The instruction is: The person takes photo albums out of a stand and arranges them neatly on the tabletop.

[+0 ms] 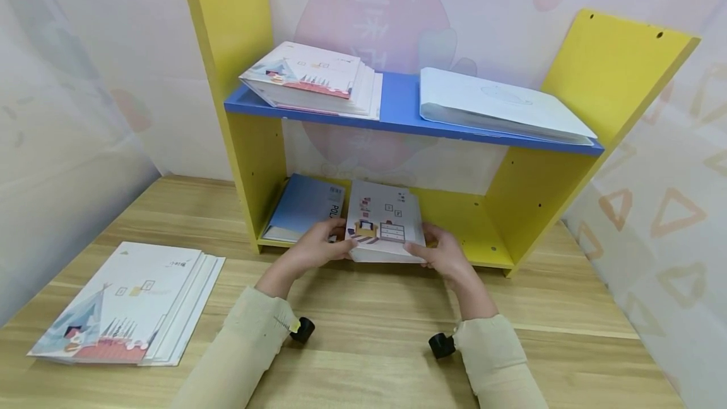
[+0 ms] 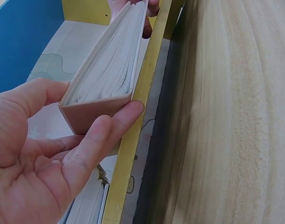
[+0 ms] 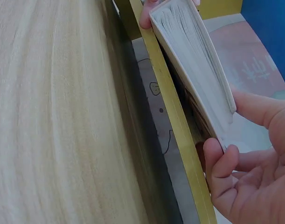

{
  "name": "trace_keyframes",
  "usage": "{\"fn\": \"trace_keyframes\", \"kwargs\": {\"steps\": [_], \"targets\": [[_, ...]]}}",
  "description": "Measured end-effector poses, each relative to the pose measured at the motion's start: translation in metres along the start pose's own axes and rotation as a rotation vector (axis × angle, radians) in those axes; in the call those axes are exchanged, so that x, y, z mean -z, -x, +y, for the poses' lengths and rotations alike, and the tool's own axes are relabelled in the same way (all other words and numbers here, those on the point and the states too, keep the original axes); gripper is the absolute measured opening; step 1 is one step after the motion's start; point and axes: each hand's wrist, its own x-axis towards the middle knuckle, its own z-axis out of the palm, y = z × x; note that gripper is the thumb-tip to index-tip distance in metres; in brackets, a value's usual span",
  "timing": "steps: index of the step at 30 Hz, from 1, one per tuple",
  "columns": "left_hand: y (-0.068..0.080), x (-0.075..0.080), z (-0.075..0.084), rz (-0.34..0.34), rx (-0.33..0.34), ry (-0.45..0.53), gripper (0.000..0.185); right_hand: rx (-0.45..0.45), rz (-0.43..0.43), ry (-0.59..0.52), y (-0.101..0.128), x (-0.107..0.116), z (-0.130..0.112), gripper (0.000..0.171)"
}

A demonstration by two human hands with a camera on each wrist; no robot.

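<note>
Sleeves: two pale sleeves (image 1: 250, 339) lie nearest the lens, resting on the wooden table (image 1: 369, 358).
Left hand: the left hand (image 1: 315, 246) grasps the left end of a white book stack (image 1: 385, 223), thumb on top and fingers (image 2: 115, 125) curled under the corner.
Right hand: the right hand (image 1: 445, 256) grasps the right end of the same stack, thumb above and fingers (image 3: 217, 163) beneath.
Held item: the white book stack sits at the front edge of the bottom shelf (image 1: 454, 219) of the yellow rack (image 1: 602, 74) (pages face the person).
Neighbour: a blue book (image 1: 303, 206) lies just beside it on the left, on the same shelf.
Upper level: the blue shelf (image 1: 400, 106) carries a stack of picture books (image 1: 312, 77) at left and a white folder (image 1: 500, 106) at right.
Table left: a further book pile (image 1: 130, 302) lies well apart from the rack.
</note>
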Motion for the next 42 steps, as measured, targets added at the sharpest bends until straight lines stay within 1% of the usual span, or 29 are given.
{"fn": "trace_keyframes", "kwargs": {"steps": [7,12,14,16,21,23,26,29,33,37,42], "targets": [[0.0000,-0.0014,0.0001,-0.009,-0.004,0.017,0.069,-0.018,-0.026,-0.030,-0.0015,0.0012,0.0039,0.073],[0.0002,-0.0021,0.0010,0.003,-0.011,0.006,0.068,-0.035,-0.034,-0.038,-0.0014,0.0022,0.0044,0.074],[-0.0001,-0.0017,0.0014,0.012,-0.010,-0.019,0.067,-0.032,-0.046,-0.034,-0.0016,0.0030,0.0044,0.074],[-0.0007,-0.0018,0.0014,0.012,-0.007,-0.019,0.067,-0.024,-0.059,-0.044,-0.0022,0.0040,0.0048,0.075],[-0.0014,-0.0019,0.0030,0.019,-0.032,-0.022,0.068,0.012,-0.086,-0.074,-0.0034,0.0076,0.0064,0.083],[-0.0007,-0.0016,0.0037,0.030,-0.037,-0.044,0.068,0.017,-0.095,-0.079,-0.0031,0.0081,0.0066,0.084],[0.0003,-0.0009,0.0047,0.034,-0.020,-0.052,0.070,0.013,-0.112,-0.108,-0.0026,0.0075,0.0064,0.085],[0.0011,0.0000,0.0048,0.022,-0.014,-0.034,0.070,0.013,-0.131,-0.131,-0.0030,0.0077,0.0067,0.086],[0.0010,0.0004,0.0045,0.005,-0.022,-0.011,0.070,0.013,-0.138,-0.155,-0.0044,0.0088,0.0088,0.086],[0.0026,0.0007,0.0047,0.007,-0.023,-0.014,0.070,0.011,-0.150,-0.180,-0.0039,0.0078,0.0101,0.087],[0.0048,0.0025,0.0079,-0.001,-0.044,-0.006,0.068,0.003,-0.147,-0.204,-0.0009,0.0067,0.0096,0.089]]}}
